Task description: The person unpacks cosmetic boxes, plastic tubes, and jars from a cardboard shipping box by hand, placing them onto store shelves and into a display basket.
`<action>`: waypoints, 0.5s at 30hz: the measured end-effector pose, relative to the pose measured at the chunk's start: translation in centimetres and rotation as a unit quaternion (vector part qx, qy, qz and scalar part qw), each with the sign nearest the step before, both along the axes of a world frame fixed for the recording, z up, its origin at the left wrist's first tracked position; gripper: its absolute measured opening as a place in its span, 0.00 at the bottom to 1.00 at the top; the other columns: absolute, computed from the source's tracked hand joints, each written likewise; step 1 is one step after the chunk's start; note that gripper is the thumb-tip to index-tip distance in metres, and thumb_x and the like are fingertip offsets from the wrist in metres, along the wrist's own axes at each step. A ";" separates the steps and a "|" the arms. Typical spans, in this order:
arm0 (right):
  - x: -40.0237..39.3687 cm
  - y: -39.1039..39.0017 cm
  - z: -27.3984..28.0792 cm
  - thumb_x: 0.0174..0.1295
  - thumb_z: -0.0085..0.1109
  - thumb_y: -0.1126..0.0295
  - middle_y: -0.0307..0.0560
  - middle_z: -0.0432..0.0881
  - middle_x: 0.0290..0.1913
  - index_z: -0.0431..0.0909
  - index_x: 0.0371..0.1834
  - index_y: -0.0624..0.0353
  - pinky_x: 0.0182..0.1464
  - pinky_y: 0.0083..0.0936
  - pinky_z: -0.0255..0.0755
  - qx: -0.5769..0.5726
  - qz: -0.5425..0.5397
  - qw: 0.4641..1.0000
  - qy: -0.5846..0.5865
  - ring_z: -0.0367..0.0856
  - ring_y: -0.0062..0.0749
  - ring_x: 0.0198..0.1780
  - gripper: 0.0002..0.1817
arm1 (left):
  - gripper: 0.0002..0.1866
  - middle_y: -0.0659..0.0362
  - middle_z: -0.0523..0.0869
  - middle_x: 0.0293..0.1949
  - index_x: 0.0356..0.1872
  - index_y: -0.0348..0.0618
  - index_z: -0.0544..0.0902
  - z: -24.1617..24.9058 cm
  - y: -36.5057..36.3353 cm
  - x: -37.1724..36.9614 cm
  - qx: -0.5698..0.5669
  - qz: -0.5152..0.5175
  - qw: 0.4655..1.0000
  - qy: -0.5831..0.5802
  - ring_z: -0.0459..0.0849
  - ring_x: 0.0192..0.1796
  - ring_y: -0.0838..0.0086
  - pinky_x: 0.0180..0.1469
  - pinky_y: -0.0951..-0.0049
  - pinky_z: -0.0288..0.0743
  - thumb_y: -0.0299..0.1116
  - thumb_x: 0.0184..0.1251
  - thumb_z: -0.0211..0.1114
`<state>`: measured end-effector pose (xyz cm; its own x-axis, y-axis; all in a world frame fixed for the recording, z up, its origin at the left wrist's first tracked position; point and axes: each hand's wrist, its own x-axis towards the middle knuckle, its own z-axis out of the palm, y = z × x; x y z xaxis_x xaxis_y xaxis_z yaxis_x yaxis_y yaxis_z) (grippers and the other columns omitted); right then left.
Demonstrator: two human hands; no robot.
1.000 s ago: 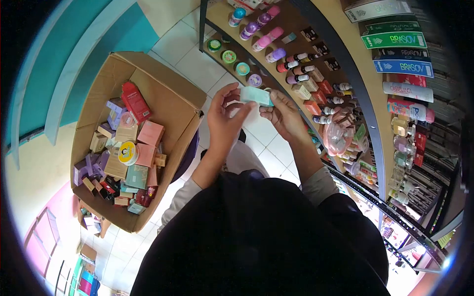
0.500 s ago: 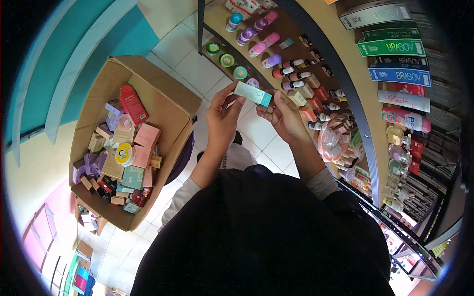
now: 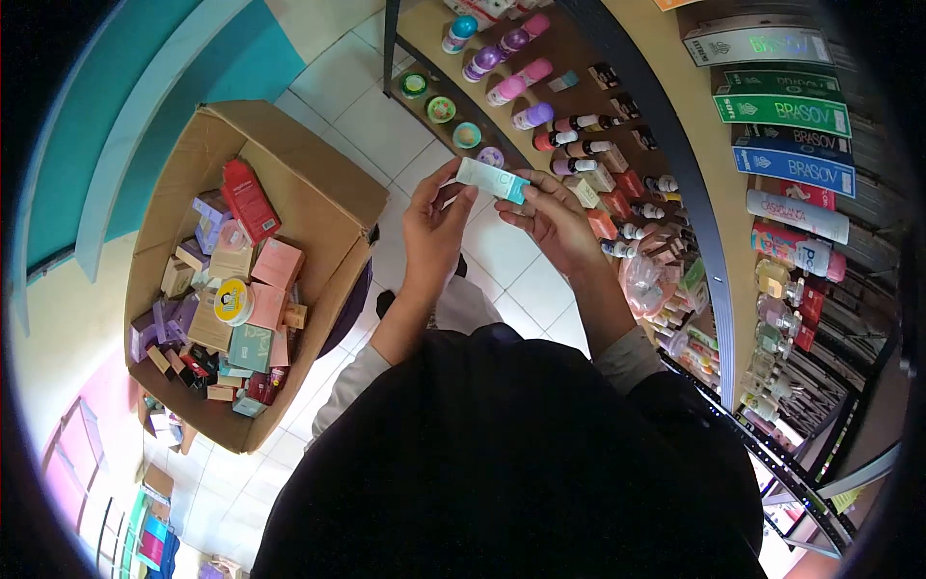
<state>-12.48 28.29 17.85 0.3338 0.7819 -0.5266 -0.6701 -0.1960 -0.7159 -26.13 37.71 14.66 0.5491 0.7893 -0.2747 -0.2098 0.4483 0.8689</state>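
Between my two hands is a small white and teal carton (image 3: 490, 178), tilted slightly down to the right. My left hand (image 3: 436, 214) pinches its pale end with thumb and fingers. My right hand (image 3: 558, 220) grips the teal end, the thumb lying on top. Lettering on the face is too small to read. On the left stands an open cardboard box (image 3: 333, 188) with many small product cartons inside, among them a red carton (image 3: 253, 203), a yellow-lidded round jar (image 3: 233, 301) and a pink carton (image 3: 278, 262).
To the right, a display shelf (image 3: 666, 106) holds roll-on bottles (image 3: 482, 62), round tubs (image 3: 441, 109), small dropper bottles and a clear plastic bag (image 3: 644, 280). Higher up are Brasov boxes (image 3: 786, 111) and spray cans (image 3: 799, 214). White floor tiles (image 3: 511, 253) lie below my hands.
The carton has turned slightly in my fingers, and my right thumb has moved onto its face. The view has shifted a little; both hands keep their hold.
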 end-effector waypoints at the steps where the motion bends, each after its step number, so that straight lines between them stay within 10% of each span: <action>1: -0.1 0.0 0.0 0.62 0.52 0.71 0.47 0.76 0.47 0.67 0.53 0.63 0.50 0.30 0.74 -0.012 0.010 1.000 -0.012 0.79 0.34 0.45 0.16 | 0.21 0.56 0.78 0.47 0.57 0.34 0.71 0.0 0.1 0.1 0.005 -0.001 1.000 -0.005 0.77 0.45 0.78 0.49 0.79 0.71 0.23 0.61 0.60; 12: 2.1 0.9 -2.3 0.54 0.62 0.75 0.40 0.73 0.48 0.65 0.55 0.57 0.49 0.24 0.69 0.045 0.103 0.956 -0.273 0.71 0.25 0.50 0.25 | 0.32 0.54 0.76 0.42 0.54 0.38 0.63 -1.1 0.0 -0.4 0.079 -0.018 0.997 0.007 0.78 0.45 0.72 0.49 0.74 0.72 0.18 0.46 0.67; 15: 7.1 3.3 -0.7 0.57 0.58 0.72 0.43 0.76 0.48 0.69 0.55 0.58 0.50 0.26 0.70 -0.059 0.074 0.796 -0.598 0.76 0.30 0.47 0.21 | 0.31 0.55 0.77 0.40 0.53 0.37 0.64 -2.1 -0.5 -0.8 0.121 -0.035 0.991 0.042 0.79 0.42 0.73 0.46 0.75 0.73 0.19 0.44 0.68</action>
